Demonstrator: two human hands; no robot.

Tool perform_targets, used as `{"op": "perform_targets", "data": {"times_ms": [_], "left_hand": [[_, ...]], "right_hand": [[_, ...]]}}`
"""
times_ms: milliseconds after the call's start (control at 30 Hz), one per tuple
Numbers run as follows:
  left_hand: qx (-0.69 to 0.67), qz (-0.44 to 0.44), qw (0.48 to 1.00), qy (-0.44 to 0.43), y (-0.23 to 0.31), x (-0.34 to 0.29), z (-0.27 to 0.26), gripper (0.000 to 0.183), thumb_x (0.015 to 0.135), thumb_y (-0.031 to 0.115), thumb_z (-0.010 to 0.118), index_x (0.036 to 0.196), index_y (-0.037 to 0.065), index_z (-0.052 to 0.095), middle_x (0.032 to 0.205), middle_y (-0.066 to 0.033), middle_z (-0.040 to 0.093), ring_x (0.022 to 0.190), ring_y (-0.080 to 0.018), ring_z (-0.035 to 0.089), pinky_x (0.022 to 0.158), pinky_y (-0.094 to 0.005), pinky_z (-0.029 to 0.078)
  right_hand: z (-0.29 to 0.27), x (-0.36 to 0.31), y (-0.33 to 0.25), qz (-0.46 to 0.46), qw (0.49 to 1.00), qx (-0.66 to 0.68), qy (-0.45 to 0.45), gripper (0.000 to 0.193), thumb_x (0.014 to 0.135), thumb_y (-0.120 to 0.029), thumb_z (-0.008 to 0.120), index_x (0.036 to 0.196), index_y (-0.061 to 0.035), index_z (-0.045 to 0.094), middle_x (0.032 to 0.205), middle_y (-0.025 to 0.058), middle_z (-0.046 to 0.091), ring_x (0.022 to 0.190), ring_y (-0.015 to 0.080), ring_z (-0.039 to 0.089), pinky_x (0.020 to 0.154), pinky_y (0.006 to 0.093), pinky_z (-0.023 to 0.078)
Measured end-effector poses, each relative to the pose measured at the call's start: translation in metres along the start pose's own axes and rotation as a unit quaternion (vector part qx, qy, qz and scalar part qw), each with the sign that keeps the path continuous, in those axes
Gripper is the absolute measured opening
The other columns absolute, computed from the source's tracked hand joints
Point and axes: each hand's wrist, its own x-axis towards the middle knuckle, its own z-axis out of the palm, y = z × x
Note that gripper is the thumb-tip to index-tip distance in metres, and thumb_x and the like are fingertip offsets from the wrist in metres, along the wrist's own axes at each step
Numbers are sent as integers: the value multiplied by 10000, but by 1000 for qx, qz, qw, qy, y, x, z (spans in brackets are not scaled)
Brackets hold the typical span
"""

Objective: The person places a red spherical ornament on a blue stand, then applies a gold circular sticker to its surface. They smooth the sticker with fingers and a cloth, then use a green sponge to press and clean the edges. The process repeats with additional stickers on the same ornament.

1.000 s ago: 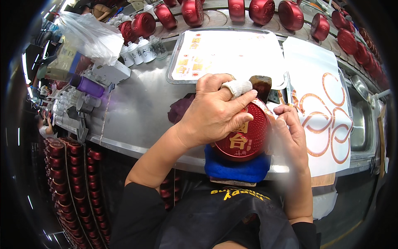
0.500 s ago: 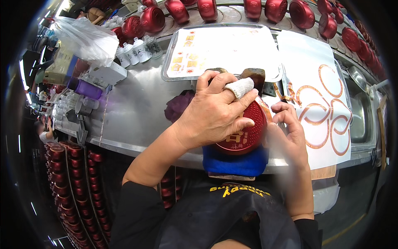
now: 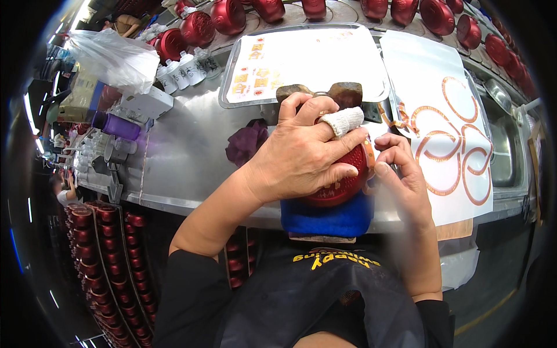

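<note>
A round red metal-looking jar (image 3: 336, 196) with a dotted surface rests on a folded blue cloth (image 3: 325, 217) at the bench edge. My left hand (image 3: 304, 152) lies over the jar with its fingers bent around it; one finger wears a white knit sleeve. Along the jar's right side runs a narrow orange-gold decal strip (image 3: 370, 155). My right hand (image 3: 406, 177) is closed at that strip, thumb and fingers bent together; part of the hand is blurred. Just beyond the jar stands a dark brown two-lobed holder (image 3: 346, 93), partly hidden by my left hand.
A tray (image 3: 223, 87) bears a white sheet with small gold decals. To the right, a white sheet (image 3: 426, 214) carries several orange ring decals beside a sink (image 3: 506, 159). A crumpled purple cloth (image 3: 246, 144), white bottles (image 3: 188, 68) and a purple bottle (image 3: 116, 124) stand left. Red jars (image 3: 197, 29) line the back.
My right hand has shifted slightly up along the jar's edge, still at the strip. The jar has turned or tilted under my left hand, covering more of its gold marking. The view has shifted a little.
</note>
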Motion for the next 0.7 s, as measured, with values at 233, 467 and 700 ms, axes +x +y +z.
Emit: {"op": "perform_targets", "data": {"times_ms": [233,467,700], "left_hand": [[-29,6,999,29,2,4,5,479,891,483,693,1256,172,702,1026,-45,723,1234,-275,501,1087,-486,290],[-14,2,1000,-9,3,4,0,515,939,514,647,1324,174,690,1196,-87,724,1264,-316,517,1127,-499,281],[-12,9,1000,-12,4,4,0,502,932,507,656,1312,181,696,1240,-86,710,1268,-311,515,1133,-501,273]], "right_hand": [[-2,-3,10,-51,993,-110,0,102,907,-84,730,948,-14,668,1250,129,488,1213,225,477,1011,357,436],[2,-15,4,-14,997,-79,-15,85,898,-82,728,899,-11,682,1223,148,497,1219,240,473,1025,364,418],[5,-16,16,-32,995,-90,-8,85,888,-86,734,900,-16,686,1202,150,513,1223,262,483,1029,374,418]]}}
